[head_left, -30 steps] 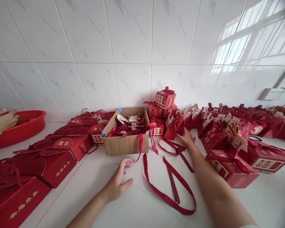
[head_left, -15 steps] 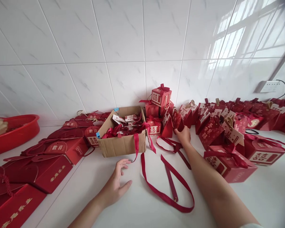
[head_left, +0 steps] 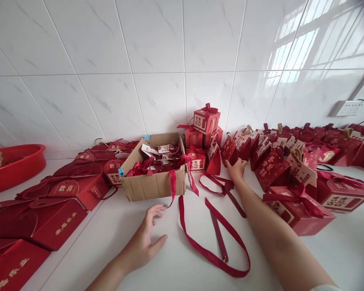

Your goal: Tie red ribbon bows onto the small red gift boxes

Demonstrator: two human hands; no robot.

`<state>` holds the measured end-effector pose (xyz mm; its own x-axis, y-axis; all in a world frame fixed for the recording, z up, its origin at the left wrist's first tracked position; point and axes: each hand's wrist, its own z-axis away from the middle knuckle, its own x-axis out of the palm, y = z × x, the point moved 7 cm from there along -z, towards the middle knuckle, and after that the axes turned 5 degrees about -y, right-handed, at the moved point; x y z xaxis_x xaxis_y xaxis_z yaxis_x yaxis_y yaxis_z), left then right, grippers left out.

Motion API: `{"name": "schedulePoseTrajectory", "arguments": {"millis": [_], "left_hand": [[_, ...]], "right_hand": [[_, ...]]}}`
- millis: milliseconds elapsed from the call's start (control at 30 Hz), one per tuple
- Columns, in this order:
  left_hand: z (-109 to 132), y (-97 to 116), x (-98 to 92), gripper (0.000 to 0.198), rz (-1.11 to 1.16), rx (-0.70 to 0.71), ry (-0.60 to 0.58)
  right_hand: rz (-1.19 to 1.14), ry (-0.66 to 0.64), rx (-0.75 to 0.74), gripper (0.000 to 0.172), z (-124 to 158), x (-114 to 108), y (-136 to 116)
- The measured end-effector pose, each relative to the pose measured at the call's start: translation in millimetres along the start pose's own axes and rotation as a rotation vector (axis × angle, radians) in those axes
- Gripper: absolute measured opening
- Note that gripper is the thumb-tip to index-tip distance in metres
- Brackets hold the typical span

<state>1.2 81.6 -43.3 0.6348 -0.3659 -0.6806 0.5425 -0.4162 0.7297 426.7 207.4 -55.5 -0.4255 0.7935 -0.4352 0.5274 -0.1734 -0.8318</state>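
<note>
My left hand (head_left: 148, 238) rests over the white counter with fingers apart and nothing in it, just in front of a cardboard box (head_left: 154, 186) of red ribbons and tags. At the back, right of centre, my right hand (head_left: 238, 169) touches the lower part of a small red triangular box (head_left: 229, 150); its fingers are bent and partly apart, and a firm grip is not visible. Between my arms a long red ribbon (head_left: 194, 241) curves on the counter, and a shorter strap (head_left: 220, 238) lies inside its loop.
Red gift boxes (head_left: 57, 220) line the left side, beside a red basin (head_left: 21, 167). Many triangular boxes (head_left: 271, 167) and bow-tied boxes (head_left: 303, 214) fill the right. Stacked boxes (head_left: 205, 121) stand by the tiled wall, with a power strip (head_left: 348, 108) at far right.
My right hand has shifted slightly right, its fingers loosened around the triangular box, which now stands more openly in view. My left hand has barely moved. The view has shifted a little.
</note>
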Motion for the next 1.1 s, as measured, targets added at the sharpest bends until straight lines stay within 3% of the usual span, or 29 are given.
{"name": "schedulePoseTrajectory", "arguments": {"millis": [233, 333, 533, 700, 900, 1100], "left_hand": [[0, -4, 1.1, 0.056, -0.04, -0.016, -0.035], [-1, -9, 1.8, 0.056, -0.043, -0.036, -0.031], [-1, -11, 0.6, 0.055, -0.012, -0.05, 0.033], [-5, -8, 1.9, 0.056, -0.006, -0.034, -0.057], [-4, -1, -0.6, 0.056, 0.049, -0.023, -0.034], [-4, 4, -2.0, 0.053, 0.055, 0.018, -0.003]], "right_hand": [[-0.053, -0.03, -0.011, 0.046, -26, 29, 2], [-0.075, -0.1, -0.05, 0.035, -38, 43, 6], [-0.125, -0.212, -0.151, 0.032, -42, 56, 5], [-0.21, -0.103, -0.132, 0.032, -28, 37, -2], [-0.261, 0.029, -0.044, 0.031, 1, 7, -4], [-0.159, 0.226, 0.076, 0.032, 23, -33, 11]]}}
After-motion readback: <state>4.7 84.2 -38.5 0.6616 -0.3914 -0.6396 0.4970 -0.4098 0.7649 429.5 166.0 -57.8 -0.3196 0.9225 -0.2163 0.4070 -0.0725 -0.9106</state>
